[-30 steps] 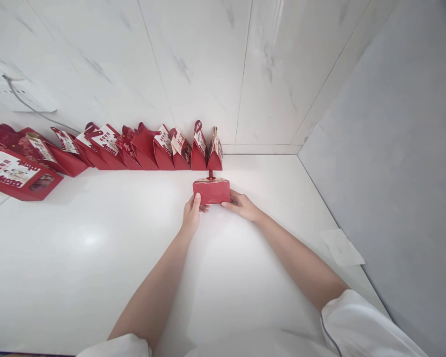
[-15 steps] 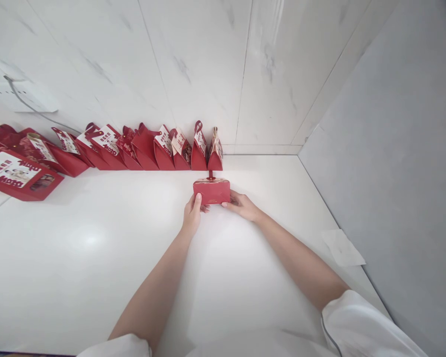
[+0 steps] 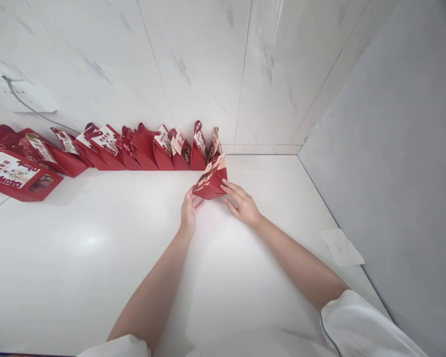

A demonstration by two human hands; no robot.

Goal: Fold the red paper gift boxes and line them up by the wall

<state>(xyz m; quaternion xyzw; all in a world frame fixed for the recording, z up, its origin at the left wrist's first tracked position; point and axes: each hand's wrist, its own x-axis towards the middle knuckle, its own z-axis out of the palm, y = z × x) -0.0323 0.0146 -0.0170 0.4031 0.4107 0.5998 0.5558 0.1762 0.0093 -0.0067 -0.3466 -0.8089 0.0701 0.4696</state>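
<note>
A small red gift box [image 3: 211, 182] with a printed picture side stands turned at an angle on the white counter [image 3: 96, 258], just in front of the right end of a row of similar red boxes. My left hand [image 3: 189, 212] pinches its lower left corner with thumb and fingers. On the box's right side rests my right hand [image 3: 242, 203], its fingers stretched out against the red wall of the box.
A row of several red gift boxes [image 3: 144, 146] lines the marble back wall, running left to a larger red box [image 3: 17, 173]. A grey wall [image 3: 394, 173] closes the right side. A white paper slip [image 3: 342, 247] lies by it. A cable [image 3: 26, 106] runs along the left wall.
The box has been turned from facing me to an angle, with its picture side now showing, and shifted slightly back toward the row. Both hands moved with it.
</note>
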